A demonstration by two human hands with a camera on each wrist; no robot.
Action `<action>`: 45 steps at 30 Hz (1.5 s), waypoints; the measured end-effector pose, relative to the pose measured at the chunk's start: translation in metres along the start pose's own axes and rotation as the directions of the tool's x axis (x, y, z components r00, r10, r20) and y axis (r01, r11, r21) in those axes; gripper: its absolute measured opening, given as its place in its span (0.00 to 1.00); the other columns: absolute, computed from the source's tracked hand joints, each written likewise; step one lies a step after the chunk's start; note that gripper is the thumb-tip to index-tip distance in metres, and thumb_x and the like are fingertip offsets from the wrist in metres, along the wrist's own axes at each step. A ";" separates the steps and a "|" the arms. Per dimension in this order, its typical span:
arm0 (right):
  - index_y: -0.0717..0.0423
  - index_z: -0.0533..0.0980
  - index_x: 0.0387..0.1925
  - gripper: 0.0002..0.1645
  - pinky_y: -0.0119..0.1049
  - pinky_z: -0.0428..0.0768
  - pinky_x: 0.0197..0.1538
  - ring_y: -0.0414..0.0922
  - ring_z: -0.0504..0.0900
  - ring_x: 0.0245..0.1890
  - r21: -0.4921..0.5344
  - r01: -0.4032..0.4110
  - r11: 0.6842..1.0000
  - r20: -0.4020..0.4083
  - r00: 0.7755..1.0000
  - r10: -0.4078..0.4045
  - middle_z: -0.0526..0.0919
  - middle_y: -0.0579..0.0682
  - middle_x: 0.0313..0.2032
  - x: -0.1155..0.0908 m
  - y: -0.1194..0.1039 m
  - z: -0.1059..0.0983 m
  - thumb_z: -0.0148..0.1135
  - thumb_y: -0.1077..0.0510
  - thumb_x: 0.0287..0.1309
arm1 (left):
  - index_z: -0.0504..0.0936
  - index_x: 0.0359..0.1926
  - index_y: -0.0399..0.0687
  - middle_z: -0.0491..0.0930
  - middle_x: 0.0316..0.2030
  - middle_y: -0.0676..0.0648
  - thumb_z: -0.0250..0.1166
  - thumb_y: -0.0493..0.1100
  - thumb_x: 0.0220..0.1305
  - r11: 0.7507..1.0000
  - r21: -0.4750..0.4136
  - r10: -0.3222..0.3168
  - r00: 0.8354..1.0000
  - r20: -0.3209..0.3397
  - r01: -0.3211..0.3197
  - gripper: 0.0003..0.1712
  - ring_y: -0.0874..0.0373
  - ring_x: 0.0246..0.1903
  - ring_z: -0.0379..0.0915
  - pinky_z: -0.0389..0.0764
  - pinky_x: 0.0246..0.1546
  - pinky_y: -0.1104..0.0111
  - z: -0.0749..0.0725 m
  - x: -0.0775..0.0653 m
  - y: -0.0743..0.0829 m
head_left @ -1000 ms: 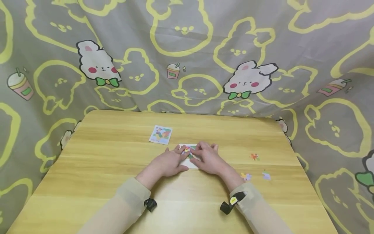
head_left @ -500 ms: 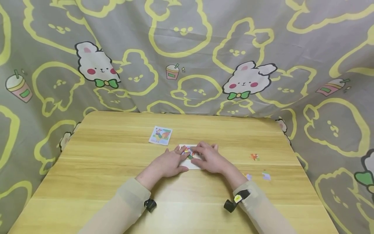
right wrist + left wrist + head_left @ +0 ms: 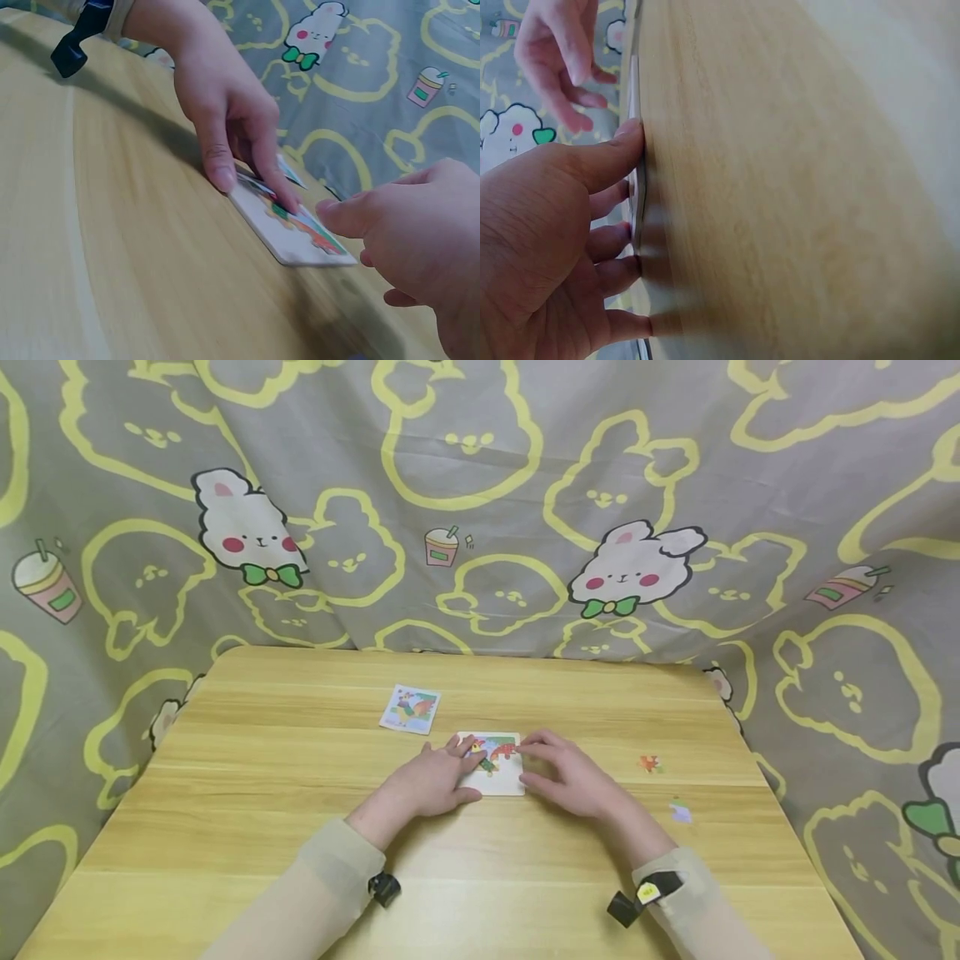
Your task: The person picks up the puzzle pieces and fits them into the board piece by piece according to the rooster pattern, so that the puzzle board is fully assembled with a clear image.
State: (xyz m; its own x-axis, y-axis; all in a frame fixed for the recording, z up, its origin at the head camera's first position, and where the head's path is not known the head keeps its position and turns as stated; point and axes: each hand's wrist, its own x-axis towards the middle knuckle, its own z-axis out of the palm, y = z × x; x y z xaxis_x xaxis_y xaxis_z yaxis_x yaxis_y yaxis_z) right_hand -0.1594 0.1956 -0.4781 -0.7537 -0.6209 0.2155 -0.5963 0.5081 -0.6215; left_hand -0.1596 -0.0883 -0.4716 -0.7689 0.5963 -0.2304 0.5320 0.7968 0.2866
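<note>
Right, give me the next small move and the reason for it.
I'd probably move the right hand to the orange jigsaw piece: it lies loose on the table, the lower part of the jigsaw board is bare white, and the left hand rests on the board.

Left hand [image 3: 430, 779] rests palm down; right hand [image 3: 573, 773] hangs loosely bent.

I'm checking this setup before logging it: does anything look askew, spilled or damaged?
Nothing looks spilled or damaged. The picture card sits slightly askew to the puzzle board, and an orange piece and a lilac piece lie loose to the right; with the board's near part blank, this seems unfinished, not faulty.
</note>
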 end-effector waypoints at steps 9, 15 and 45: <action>0.63 0.80 0.64 0.25 0.56 0.78 0.63 0.51 0.78 0.62 -0.029 -0.045 0.999 -0.042 0.998 0.043 0.77 0.53 0.64 -0.040 0.012 -0.026 0.70 0.56 0.71 | 0.65 0.81 0.51 0.54 0.81 0.41 0.60 0.64 0.77 1.000 0.011 0.006 1.000 -0.008 -0.006 0.42 0.38 0.79 0.51 0.61 0.69 0.30 0.004 0.000 0.003; 0.63 0.80 0.64 0.24 0.58 0.78 0.63 0.53 0.78 0.62 -0.056 -0.077 0.995 -0.087 0.994 0.072 0.77 0.53 0.63 -0.068 0.023 -0.042 0.70 0.59 0.70 | 0.65 0.82 0.54 0.54 0.82 0.44 0.60 0.66 0.76 1.000 0.023 -0.013 1.000 -0.010 0.014 0.41 0.39 0.80 0.49 0.58 0.66 0.25 0.004 -0.002 0.006; 0.68 0.76 0.66 0.35 0.59 0.75 0.62 0.62 0.80 0.57 -0.134 -0.257 0.957 -0.162 0.959 0.234 0.80 0.59 0.57 -0.133 0.074 -0.101 0.77 0.58 0.63 | 0.65 0.82 0.57 0.54 0.82 0.47 0.61 0.67 0.75 0.999 0.009 -0.033 0.999 -0.019 0.033 0.42 0.32 0.79 0.48 0.56 0.62 0.20 -0.001 -0.003 0.002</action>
State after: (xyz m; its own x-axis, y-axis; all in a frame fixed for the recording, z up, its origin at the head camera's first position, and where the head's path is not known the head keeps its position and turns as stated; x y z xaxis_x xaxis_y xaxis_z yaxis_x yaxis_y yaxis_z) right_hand -0.1320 0.3762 -0.4766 -0.9069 -0.3796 0.1828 -0.4144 0.7257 -0.5493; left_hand -0.1568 -0.0886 -0.4694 -0.7926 0.5680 -0.2219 0.5096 0.8168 0.2706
